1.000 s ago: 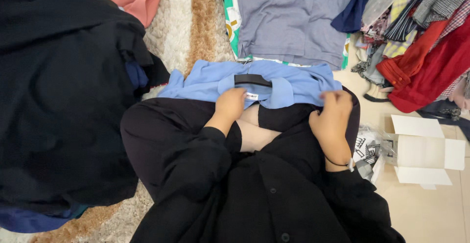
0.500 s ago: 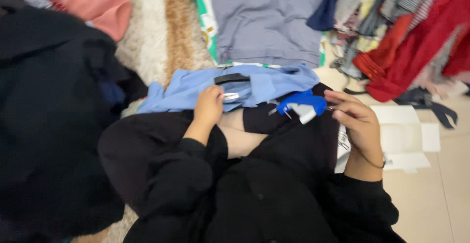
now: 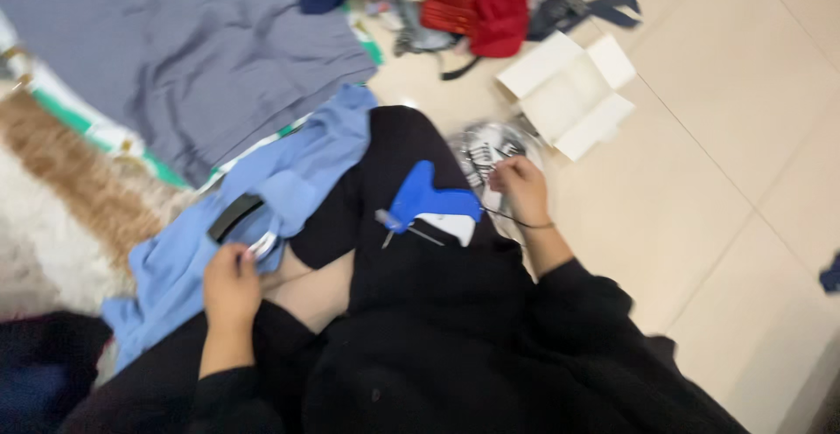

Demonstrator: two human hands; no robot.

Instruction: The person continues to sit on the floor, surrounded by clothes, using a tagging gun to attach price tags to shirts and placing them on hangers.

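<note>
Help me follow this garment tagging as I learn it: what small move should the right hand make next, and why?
Probably lift one piece from the clear bag that the right hand reaches into and bring it to the blue tagging gun lying unheld on the lap. The left hand already pins the light blue garment near its collar, so that side looks ready.

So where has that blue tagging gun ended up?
In the head view, the blue tagging gun lies on the black garment over the person's lap, just left of the right hand and right of the light blue shirt.
</note>
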